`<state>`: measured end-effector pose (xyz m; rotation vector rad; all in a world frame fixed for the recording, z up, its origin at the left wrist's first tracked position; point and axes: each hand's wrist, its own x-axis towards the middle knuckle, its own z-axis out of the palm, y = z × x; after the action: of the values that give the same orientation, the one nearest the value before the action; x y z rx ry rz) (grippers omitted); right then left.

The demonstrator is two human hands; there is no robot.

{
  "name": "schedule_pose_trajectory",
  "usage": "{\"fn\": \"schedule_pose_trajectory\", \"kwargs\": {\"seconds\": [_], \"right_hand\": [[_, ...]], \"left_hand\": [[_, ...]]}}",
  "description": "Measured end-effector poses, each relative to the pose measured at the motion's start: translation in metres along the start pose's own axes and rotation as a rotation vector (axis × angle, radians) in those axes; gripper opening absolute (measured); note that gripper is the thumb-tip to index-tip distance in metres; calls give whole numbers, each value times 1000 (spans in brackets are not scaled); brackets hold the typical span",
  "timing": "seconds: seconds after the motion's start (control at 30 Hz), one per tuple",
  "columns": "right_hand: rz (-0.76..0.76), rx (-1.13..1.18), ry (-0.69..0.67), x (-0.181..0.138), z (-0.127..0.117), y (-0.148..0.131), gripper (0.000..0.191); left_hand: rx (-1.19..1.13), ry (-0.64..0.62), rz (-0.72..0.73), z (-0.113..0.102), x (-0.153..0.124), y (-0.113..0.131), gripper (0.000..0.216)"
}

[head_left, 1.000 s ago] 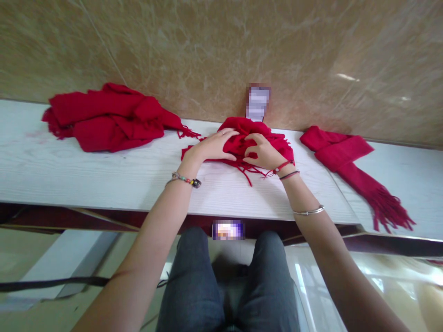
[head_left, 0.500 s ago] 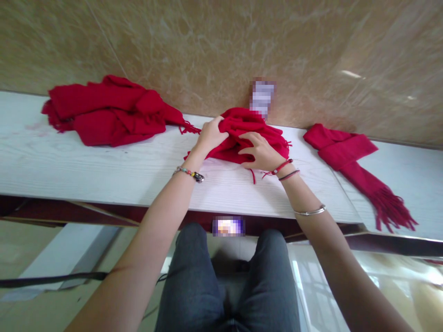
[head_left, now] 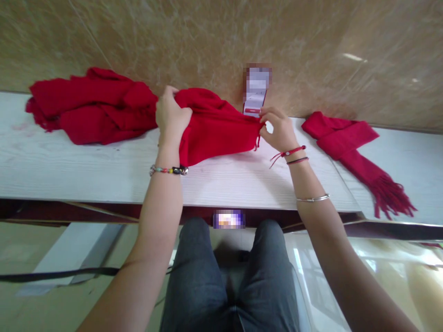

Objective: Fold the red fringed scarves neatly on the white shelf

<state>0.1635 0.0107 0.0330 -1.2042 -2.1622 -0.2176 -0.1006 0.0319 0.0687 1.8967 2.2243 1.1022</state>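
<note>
A red fringed scarf [head_left: 218, 127] is stretched between my two hands above the white table top [head_left: 224, 180]. My left hand [head_left: 170, 116] is closed around the scarf's left end, lifted a little off the table. The scarf's right edge, by its fringe, is pinched in my right hand [head_left: 278, 130]. Its middle sags onto the table.
A pile of red scarves [head_left: 90, 108] lies at the back left, touching the held one. A folded red scarf [head_left: 349, 147] with fringe lies at the right. A phone [head_left: 255, 92] leans on the marble wall behind. My knees are under the table's front edge.
The scarf was bunched under both hands in the middle. My left hand has pulled its end up and to the left, my right hand has shifted right, and the scarf is now spread out.
</note>
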Motion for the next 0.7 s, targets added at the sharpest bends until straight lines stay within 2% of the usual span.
{"fn": "schedule_pose_trajectory", "kwargs": {"seconds": [0.07,0.1,0.2,0.3,0.4,0.5,0.6,0.7], "right_hand": [[69,-17,50,-1,-9,10,23],[95,-23,43,-2,-11,14,23],[119,-10,-74,-3,-6,22,22],[34,63,-249,-4,13,15,26],[-112,106,-433,-4,34,-4,42],[-177,41,-544,-3,44,-20,32],[-165,-40,-571,-1,40,-22,30],[-97,-110,-539,1,29,-12,31]], "left_hand": [[56,68,-3,-11,-1,-1,47],[82,63,14,-14,-1,-2,47],[171,-84,79,-9,0,-5,48],[288,-241,67,5,-1,-3,50],[344,-294,25,14,-4,1,49],[334,-314,1,17,-5,2,53],[296,-325,-3,18,-4,-2,56],[262,-295,12,18,-2,-7,52]]}}
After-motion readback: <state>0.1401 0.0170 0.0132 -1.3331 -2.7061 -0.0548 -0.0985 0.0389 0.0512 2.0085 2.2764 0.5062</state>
